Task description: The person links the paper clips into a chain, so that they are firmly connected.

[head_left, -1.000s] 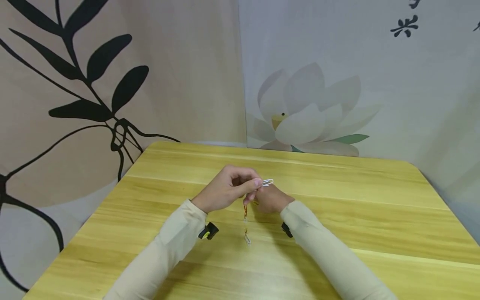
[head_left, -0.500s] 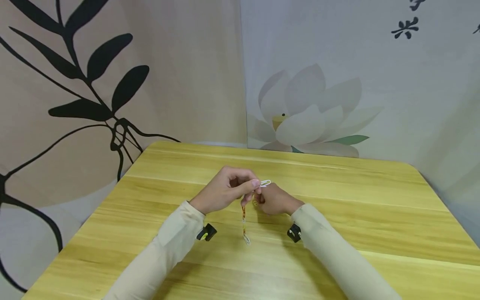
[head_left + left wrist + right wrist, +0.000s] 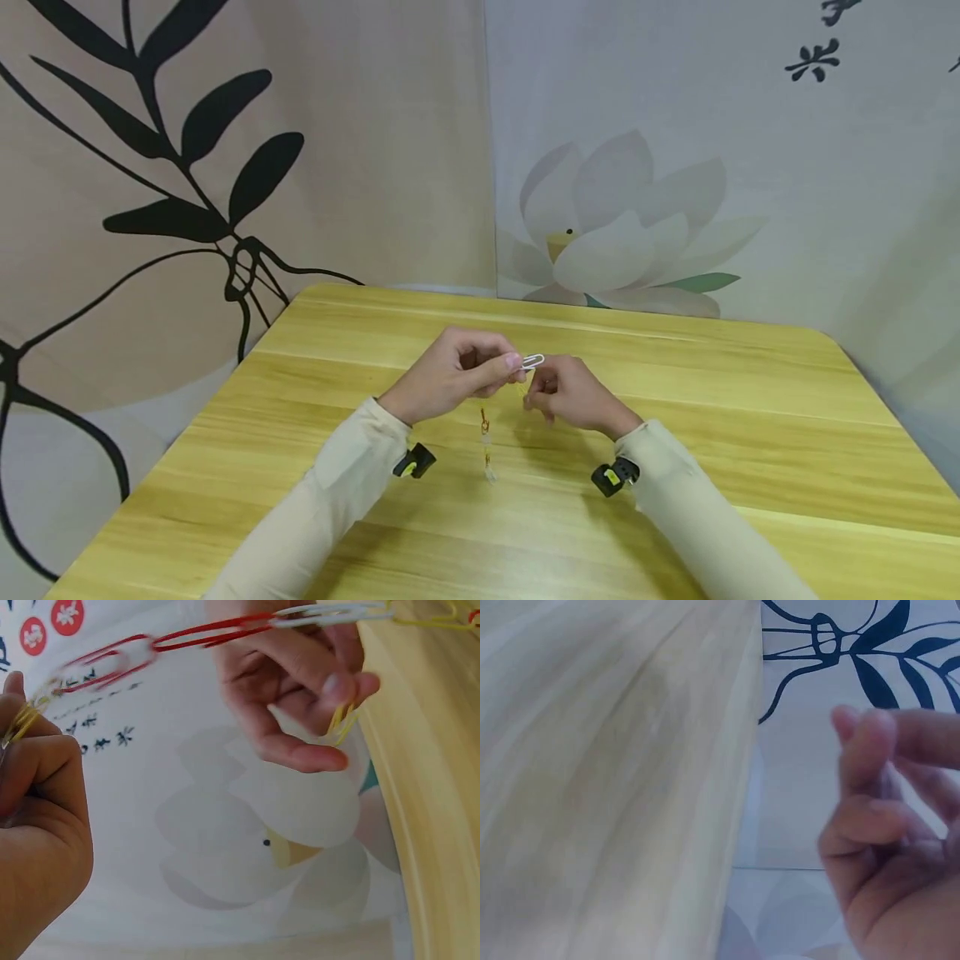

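Over the table, my left hand (image 3: 453, 375) pinches a white paper clip (image 3: 532, 362), which juts out past the thumb and fingertips. A chain of linked paper clips (image 3: 485, 427) dangles below that hand. In the left wrist view, the chain runs from yellow links at the left fingers through red clips (image 3: 214, 634) to a white clip (image 3: 330, 613) and a yellow one. Just to the right, my right hand (image 3: 573, 392) holds a small yellow paper clip (image 3: 343, 724) between thumb and fingers. The right wrist view shows the right hand (image 3: 892, 847) with curled fingers; the clip is hidden there.
A wood-grain table (image 3: 675, 467) lies under both hands, its far edge near a wall hanging (image 3: 637, 233) printed with a lotus. A second hanging with dark leaves (image 3: 165, 217) stands to the left. Both wrists carry small black cameras (image 3: 615, 477).
My right hand has drawn back to the right, opening a gap below the left hand, with the yellow paper clip in its fingers. The left hand stays nearly still; the chain has swung slightly left.
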`<state>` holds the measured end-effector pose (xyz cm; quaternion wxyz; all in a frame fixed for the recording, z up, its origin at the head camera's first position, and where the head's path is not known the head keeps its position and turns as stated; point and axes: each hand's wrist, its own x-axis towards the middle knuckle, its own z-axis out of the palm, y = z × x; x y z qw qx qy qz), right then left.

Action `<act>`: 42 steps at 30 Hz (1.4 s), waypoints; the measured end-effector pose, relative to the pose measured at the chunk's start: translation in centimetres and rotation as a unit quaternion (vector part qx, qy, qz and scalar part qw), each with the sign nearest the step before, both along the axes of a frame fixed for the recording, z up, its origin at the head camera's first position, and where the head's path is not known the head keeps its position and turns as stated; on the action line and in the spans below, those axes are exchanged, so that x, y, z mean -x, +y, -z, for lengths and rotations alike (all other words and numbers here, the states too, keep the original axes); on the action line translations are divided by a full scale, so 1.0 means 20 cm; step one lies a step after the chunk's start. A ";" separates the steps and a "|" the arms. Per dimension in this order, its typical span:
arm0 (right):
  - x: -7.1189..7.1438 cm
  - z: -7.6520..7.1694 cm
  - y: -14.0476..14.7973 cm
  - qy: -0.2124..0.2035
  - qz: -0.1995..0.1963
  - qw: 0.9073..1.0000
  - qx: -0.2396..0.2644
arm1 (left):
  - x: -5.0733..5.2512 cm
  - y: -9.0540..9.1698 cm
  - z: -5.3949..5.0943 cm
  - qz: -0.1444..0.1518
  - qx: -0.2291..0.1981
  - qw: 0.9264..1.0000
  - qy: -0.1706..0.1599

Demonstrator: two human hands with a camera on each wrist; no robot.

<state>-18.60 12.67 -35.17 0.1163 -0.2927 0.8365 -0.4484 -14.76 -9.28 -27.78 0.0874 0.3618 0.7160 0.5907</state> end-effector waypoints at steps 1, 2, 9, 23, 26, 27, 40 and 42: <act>-0.01 -0.01 0.01 0.004 0.004 1.000 0.012 | 0.00 0.00 -0.01 -0.002 0.002 1.000 0.001; -0.02 -0.03 0.01 0.011 0.007 1.000 0.023 | -0.01 0.00 -0.01 -0.003 0.003 1.000 0.003; -0.09 -0.11 0.03 0.049 0.019 0.997 0.058 | -0.02 0.01 -0.04 0.000 0.002 1.000 0.015; -0.26 -0.28 0.05 0.140 0.004 0.977 0.159 | -0.02 0.02 -0.01 0.002 -0.003 1.000 -0.003; -0.28 -0.32 0.05 0.157 0.006 0.971 0.181 | -0.03 0.02 -0.02 -0.001 -0.001 1.000 -0.007; -0.29 -0.33 0.05 0.164 0.006 0.969 0.186 | -0.03 0.02 -0.02 -0.002 0.000 1.000 -0.009; -0.32 -0.39 0.06 0.216 -0.004 0.954 0.208 | -0.02 0.04 -0.01 0.007 -0.007 1.000 -0.021; -0.31 -0.39 0.06 0.223 -0.003 0.954 0.200 | -0.02 0.04 -0.02 0.008 -0.007 1.000 -0.020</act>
